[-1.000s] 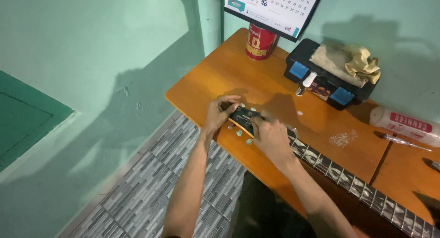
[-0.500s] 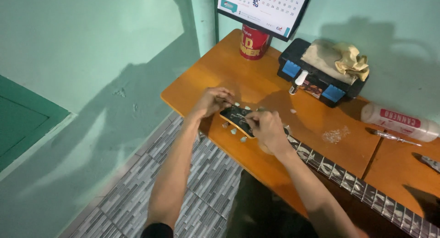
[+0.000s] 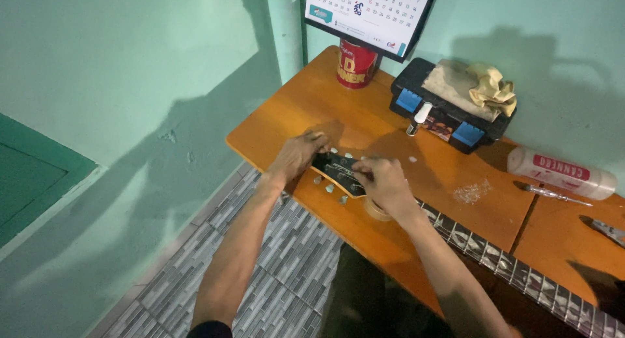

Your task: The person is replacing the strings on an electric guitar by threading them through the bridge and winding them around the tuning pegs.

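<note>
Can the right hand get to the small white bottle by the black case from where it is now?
Probably yes. The right hand rests on the guitar headstock, and the white bottle leans on the black case just beyond it. Only bare table lies between, with nothing in the way.

Both forearms reach forward, the left hand lying palm-down with fingers curled, the right hand pinching beside it.

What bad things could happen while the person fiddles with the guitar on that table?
The guitar headstock lies close to the table edge, under both hands, so a hard push might slide it off. The small white bottle leans on the black toolbox and could topple. The screwdriver might roll.
</note>
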